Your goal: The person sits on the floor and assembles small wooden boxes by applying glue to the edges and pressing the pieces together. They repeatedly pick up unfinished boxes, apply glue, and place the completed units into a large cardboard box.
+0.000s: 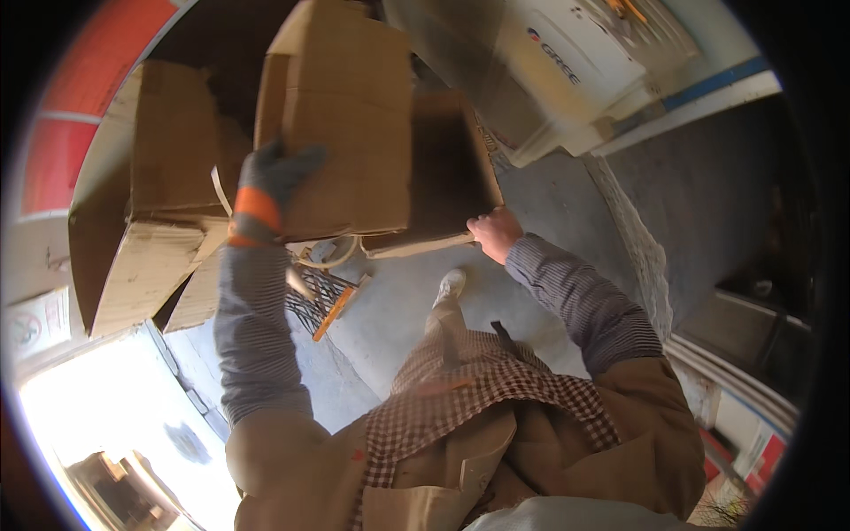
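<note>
My left hand (276, 177), in a grey glove with an orange cuff, grips the left edge of a brown cardboard box (350, 133). Its thumb lies across the box's face, and the fingers behind are partly hidden. My right hand (496, 232) is bare and closed on the near edge of a second cardboard box (447, 168), whose dark open inside faces me. The first box stands in front of part of the second one. Left of my gloved hand are more open cardboard boxes (173, 133) with loose flaps.
A black lattice crate (310, 305) with an orange edge is on the grey concrete floor (390, 288) below the boxes. Clear plastic sheeting (531, 115) and a white appliance panel (580, 53) are at the upper right. A low ledge (637, 243) runs along the right. Bright light enters lower left.
</note>
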A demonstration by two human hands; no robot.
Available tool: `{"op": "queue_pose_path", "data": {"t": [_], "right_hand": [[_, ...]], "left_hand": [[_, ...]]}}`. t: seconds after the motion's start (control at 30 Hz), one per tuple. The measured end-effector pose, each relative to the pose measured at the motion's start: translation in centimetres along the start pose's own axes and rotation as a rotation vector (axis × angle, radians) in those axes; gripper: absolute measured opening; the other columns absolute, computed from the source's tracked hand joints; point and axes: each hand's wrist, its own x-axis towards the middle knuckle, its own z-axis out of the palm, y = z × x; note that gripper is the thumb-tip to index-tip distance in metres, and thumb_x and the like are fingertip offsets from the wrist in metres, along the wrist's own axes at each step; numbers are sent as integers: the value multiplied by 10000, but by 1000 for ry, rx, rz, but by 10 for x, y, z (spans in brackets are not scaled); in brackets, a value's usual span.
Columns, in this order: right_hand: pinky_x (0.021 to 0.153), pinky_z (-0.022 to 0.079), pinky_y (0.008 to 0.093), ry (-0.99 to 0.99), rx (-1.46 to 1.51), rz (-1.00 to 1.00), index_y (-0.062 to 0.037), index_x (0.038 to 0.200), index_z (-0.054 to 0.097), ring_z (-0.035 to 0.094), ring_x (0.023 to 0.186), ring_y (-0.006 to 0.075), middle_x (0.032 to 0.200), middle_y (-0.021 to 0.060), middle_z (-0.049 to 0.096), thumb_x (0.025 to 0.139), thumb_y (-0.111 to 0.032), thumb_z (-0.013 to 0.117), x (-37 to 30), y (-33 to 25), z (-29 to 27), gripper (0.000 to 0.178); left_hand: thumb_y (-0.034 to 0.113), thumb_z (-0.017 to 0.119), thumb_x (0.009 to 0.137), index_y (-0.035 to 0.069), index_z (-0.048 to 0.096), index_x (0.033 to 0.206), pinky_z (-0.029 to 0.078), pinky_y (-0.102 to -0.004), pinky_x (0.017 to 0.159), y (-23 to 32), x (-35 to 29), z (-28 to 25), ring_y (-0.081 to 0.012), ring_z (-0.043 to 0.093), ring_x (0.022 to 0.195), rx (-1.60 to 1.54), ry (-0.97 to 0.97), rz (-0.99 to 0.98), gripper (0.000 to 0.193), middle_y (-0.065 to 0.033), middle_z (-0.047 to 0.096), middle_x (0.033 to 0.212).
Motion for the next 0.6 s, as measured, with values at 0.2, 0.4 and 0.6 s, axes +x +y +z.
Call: {"op": "queue_pose_path", "data": {"t": [0.2, 0.4, 0.6], "right_hand": [[733, 477, 429, 45, 85, 86, -108, 795, 615, 642, 706, 285, 703, 81, 633, 807, -66, 600, -105, 15, -39, 47], [719, 463, 433, -26, 52, 298, -112, 784, 616, 621, 699, 288, 686, 66, 606, 774, -41, 610, -226, 6, -56, 71], [720, 462, 467, 111, 214, 677, -138, 807, 633, 616, 724, 325, 700, 73, 603, 706, -64, 632, -325, -61, -18, 125]], "left_hand": [[130, 706, 901, -48, 651, 1198, 555, -315, 870, -8, -3, -19, -178, 675, 970, -104, 16, 89, 350, -83, 703, 1071], [128, 696, 905, -37, 646, 1186, 551, -320, 849, -34, 9, 4, -171, 666, 952, -219, -127, -49, 329, -67, 688, 1066], [165, 784, 841, -53, 616, 1222, 541, -332, 830, -145, 14, 73, -208, 650, 935, -51, -78, 6, 470, -112, 682, 1112]]}}
